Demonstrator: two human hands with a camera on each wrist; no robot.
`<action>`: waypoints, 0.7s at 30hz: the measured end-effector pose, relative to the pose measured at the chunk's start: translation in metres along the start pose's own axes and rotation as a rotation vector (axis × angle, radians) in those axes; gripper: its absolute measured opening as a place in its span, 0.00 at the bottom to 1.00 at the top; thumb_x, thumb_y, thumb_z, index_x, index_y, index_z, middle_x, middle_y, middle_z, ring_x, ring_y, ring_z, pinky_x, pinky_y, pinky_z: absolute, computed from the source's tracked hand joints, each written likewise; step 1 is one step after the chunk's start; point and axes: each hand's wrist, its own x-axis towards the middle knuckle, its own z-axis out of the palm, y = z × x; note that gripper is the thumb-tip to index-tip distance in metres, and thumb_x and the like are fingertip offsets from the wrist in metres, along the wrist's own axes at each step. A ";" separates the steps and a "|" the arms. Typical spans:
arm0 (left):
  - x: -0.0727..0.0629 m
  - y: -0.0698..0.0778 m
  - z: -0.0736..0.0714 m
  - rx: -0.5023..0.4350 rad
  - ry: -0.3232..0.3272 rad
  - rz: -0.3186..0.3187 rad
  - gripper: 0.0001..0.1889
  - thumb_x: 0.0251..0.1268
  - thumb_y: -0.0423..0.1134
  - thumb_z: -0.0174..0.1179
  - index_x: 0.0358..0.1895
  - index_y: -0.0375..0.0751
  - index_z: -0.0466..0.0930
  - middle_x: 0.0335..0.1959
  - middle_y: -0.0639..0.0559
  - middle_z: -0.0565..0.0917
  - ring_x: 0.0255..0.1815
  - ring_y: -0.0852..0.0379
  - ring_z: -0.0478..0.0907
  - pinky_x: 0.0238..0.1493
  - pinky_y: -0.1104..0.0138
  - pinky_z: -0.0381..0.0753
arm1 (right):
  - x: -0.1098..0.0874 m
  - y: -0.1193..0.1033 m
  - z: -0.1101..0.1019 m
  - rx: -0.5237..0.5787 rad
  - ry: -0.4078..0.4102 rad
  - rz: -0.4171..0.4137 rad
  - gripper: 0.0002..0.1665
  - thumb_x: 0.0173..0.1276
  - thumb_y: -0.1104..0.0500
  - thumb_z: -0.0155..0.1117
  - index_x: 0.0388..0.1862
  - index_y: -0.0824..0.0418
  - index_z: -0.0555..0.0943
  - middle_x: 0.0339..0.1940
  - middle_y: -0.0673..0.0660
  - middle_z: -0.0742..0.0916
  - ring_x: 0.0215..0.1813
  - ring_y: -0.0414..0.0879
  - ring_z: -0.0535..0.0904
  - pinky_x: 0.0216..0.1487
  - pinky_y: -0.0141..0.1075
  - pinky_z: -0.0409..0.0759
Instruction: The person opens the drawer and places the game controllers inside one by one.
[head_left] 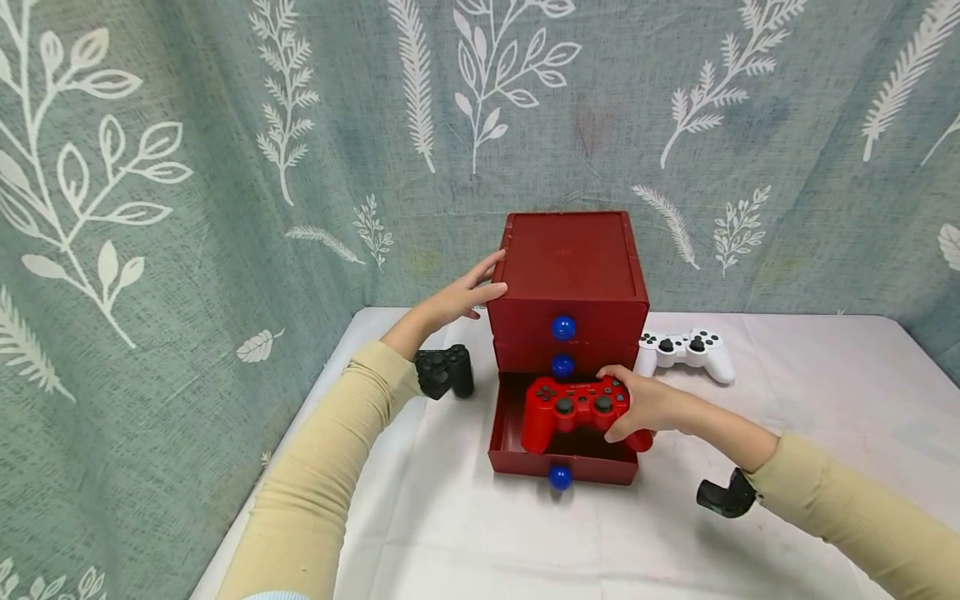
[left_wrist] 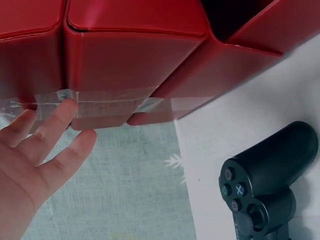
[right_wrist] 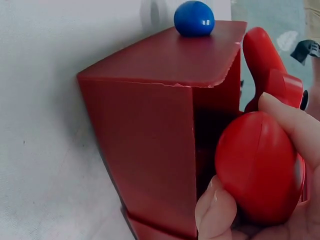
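Note:
A dark red drawer unit (head_left: 566, 254) with blue round knobs stands on the white-covered table. Its bottom drawer (head_left: 525, 463) is pulled out toward me. Over that drawer my right hand (head_left: 647, 406) grips a red game controller (head_left: 581, 392) by its right handle; in the right wrist view the thumb and fingers wrap the rounded handle (right_wrist: 260, 170), close above the drawer wall (right_wrist: 145, 145). My left hand (head_left: 467, 293) is at the unit's upper left side, fingers spread. In the left wrist view its straight fingers (left_wrist: 55, 130) reach toward the clear tape along the unit.
A black controller (head_left: 459, 371) lies left of the unit, beneath the left forearm. To the right, a white controller (head_left: 686, 352) lies partly behind the unit. A green-grey leaf-patterned curtain (head_left: 420, 150) hangs at the back and left.

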 end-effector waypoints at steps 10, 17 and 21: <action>-0.007 0.010 0.001 -0.017 -0.018 -0.017 0.35 0.67 0.50 0.44 0.73 0.64 0.36 0.74 0.48 0.44 0.66 0.40 0.58 0.56 0.43 0.63 | 0.008 -0.006 0.007 -0.042 0.010 0.018 0.49 0.43 0.60 0.75 0.62 0.61 0.59 0.43 0.61 0.76 0.40 0.51 0.74 0.25 0.39 0.78; -0.018 0.027 0.004 -0.026 -0.029 -0.029 0.35 0.69 0.47 0.42 0.73 0.59 0.35 0.74 0.46 0.43 0.67 0.39 0.57 0.57 0.44 0.63 | 0.011 -0.015 0.014 -0.083 -0.003 0.051 0.50 0.43 0.58 0.75 0.63 0.60 0.59 0.40 0.61 0.77 0.31 0.49 0.77 0.18 0.39 0.77; -0.019 0.028 0.004 -0.026 -0.030 -0.028 0.35 0.68 0.47 0.42 0.73 0.59 0.35 0.74 0.46 0.43 0.67 0.39 0.57 0.57 0.44 0.64 | 0.016 -0.018 0.021 -0.101 0.000 0.055 0.49 0.43 0.58 0.75 0.63 0.60 0.60 0.39 0.61 0.77 0.29 0.48 0.78 0.18 0.39 0.77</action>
